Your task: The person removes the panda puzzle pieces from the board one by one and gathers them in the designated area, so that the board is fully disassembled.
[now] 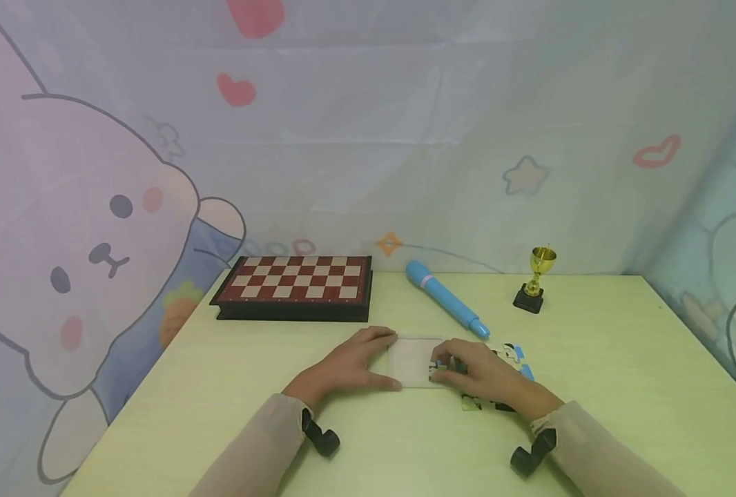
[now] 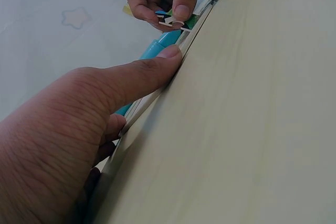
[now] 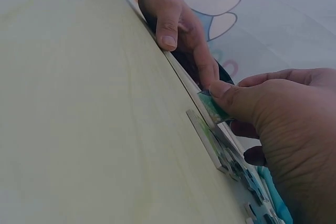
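A flat, pale puzzle tray (image 1: 413, 355) lies on the table in the head view. My left hand (image 1: 360, 360) grips its left end, thumb at the near edge and fingers at the far edge. In the left wrist view the thumb (image 2: 152, 74) presses along the tray's side. Over the tray's right part, my right hand (image 1: 472, 369) pinches a jigsaw piece (image 1: 435, 370) between thumb and fingers. The right wrist view shows that piece (image 3: 212, 107) green and tilted. More jigsaw pieces (image 1: 509, 352) lie right of the tray, partly hidden under the right hand.
A red and white chessboard box (image 1: 299, 279) stands at the back left. Behind the tray lies a blue pen-shaped thing (image 1: 445, 300), slanting. A small gold trophy cup (image 1: 536, 276) on a black base stands back right. A printed cloth (image 1: 368, 138) hangs behind the table.
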The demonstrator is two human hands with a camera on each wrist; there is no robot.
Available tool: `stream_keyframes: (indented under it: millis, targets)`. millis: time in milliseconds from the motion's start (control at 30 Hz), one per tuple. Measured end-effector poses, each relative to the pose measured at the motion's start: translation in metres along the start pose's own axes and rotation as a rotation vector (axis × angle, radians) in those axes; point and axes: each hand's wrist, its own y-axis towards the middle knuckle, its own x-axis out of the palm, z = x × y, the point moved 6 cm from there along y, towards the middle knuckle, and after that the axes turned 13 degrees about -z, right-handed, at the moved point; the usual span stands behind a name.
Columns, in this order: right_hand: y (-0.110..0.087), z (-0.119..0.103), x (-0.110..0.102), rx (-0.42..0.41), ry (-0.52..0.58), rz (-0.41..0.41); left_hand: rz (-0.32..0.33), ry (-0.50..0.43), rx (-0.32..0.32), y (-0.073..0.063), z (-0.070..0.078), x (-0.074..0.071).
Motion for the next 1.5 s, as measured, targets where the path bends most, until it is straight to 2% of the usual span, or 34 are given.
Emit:
stream_keyframes:
  millis: [700, 933, 1267, 1367, 1500]
  targets:
    - [-0.001, 0.004, 0.0, 0.021, -0.013, 0.04, -0.004, -0.02, 0.009, -0.001, -0.001, 0.001]
    - [-0.008, 0.0, -0.008, 0.016, -0.037, 0.079, -0.005, -0.013, 0.002, 0.0, -0.001, 0.001]
    - [-0.04, -0.001, -0.026, 0.032, -0.054, 0.134, -0.001, -0.001, 0.005, 0.001, -0.001, -0.001]
    - [-0.055, 0.0, -0.031, 0.082, -0.059, 0.153, -0.007, -0.008, 0.005, 0.001, 0.0, -0.001]
    - [-0.078, 0.003, -0.038, 0.196, -0.063, 0.176, -0.006, -0.008, 0.001, 0.0, 0.0, -0.001]
